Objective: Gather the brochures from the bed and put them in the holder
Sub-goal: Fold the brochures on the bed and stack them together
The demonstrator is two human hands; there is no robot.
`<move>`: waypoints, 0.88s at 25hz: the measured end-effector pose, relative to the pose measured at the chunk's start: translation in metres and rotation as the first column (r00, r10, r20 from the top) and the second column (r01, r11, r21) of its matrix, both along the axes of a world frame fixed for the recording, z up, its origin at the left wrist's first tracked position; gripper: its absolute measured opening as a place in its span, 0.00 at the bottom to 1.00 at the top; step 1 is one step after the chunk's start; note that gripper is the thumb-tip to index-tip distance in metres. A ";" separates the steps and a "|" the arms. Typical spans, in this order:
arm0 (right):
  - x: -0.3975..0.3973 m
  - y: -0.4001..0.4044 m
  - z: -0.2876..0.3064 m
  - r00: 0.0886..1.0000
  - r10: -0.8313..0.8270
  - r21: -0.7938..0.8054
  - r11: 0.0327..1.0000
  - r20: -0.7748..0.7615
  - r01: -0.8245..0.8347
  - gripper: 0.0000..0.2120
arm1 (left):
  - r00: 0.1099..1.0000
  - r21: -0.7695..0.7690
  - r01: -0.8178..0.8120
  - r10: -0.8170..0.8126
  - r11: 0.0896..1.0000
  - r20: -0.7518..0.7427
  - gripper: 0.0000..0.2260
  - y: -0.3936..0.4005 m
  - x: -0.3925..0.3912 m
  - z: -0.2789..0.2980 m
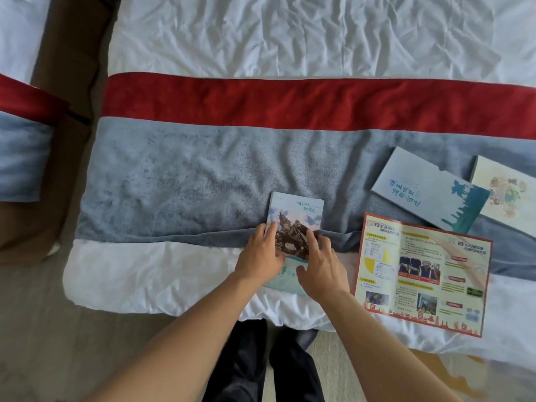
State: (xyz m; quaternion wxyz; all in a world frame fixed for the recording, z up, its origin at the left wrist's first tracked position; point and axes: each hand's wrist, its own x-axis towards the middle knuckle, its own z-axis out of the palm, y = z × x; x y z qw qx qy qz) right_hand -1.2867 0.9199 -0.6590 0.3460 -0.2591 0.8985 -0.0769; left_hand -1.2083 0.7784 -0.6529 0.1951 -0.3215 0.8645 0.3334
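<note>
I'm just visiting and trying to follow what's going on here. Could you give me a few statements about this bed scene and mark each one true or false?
1. Both hands rest on the horse-statue brochure. True: left hand and right hand lie on it.
2. An opened red-bordered leaflet lies to the right of the hands. True.
3. The bed runner is green and yellow. False: it is red and grey-blue.
4. All brochures are stacked in one pile. False: the pale blue booklet and cream booklet lie apart, farther right.

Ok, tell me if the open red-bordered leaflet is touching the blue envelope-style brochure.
Apart. The head view shows a strip of grey runner between the red-bordered leaflet and the blue brochure.
</note>
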 end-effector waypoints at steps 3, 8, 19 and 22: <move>-0.001 -0.002 -0.001 1.000 -0.022 -0.008 1.000 0.017 0.022 0.42 | 0.998 0.010 -0.048 0.048 0.999 -0.028 0.32 -0.001 -0.002 0.000; -0.003 -0.001 0.004 0.999 0.012 0.023 1.000 0.034 -0.013 0.43 | 0.999 -0.030 -0.036 0.037 0.999 0.029 0.33 0.004 -0.009 0.003; -0.097 0.007 0.093 0.993 -0.120 0.050 0.991 -0.017 0.121 0.25 | 0.966 -0.050 0.258 -0.257 0.965 0.026 0.25 -0.020 -0.118 0.059; -0.130 0.036 0.117 0.984 -0.173 0.070 0.982 -0.043 0.176 0.27 | 0.946 -0.040 0.324 -0.323 0.945 0.026 0.24 -0.002 -0.159 0.080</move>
